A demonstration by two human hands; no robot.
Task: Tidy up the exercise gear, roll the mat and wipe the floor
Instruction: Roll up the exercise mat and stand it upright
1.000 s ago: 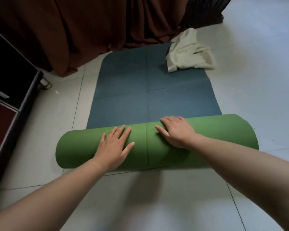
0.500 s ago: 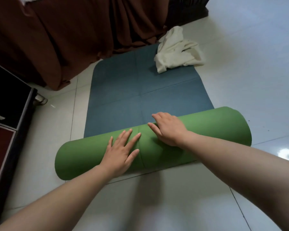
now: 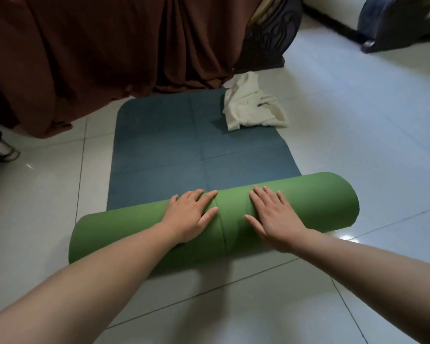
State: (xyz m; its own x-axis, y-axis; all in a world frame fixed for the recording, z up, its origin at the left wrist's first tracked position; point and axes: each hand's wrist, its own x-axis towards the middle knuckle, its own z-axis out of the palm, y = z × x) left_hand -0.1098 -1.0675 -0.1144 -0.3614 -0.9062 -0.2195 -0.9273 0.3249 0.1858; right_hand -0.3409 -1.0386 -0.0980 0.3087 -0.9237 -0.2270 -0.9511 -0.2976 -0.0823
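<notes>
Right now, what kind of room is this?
Likely a room in a home, perhaps a bedroom: glossy tile floor, a brown drape hanging over furniture, dark carved wood beside it, and a half-rolled mat on the tiles.

left grip [image 3: 191,216] palm down, fingers [image 3: 199,194] straight and spread; right grip [image 3: 274,220] likewise, both forearms [image 3: 104,266] outstretched

2 forearms [image 3: 97,276] bare to frame edge; left hand [image 3: 191,214], right hand [image 3: 274,219] bare; fingernails short, plain.

half-rolled mat [image 3: 124,234], green outside, blue inside; crumpled cream cloth [image 3: 251,106], perhaps towelling, on far corner.
</notes>
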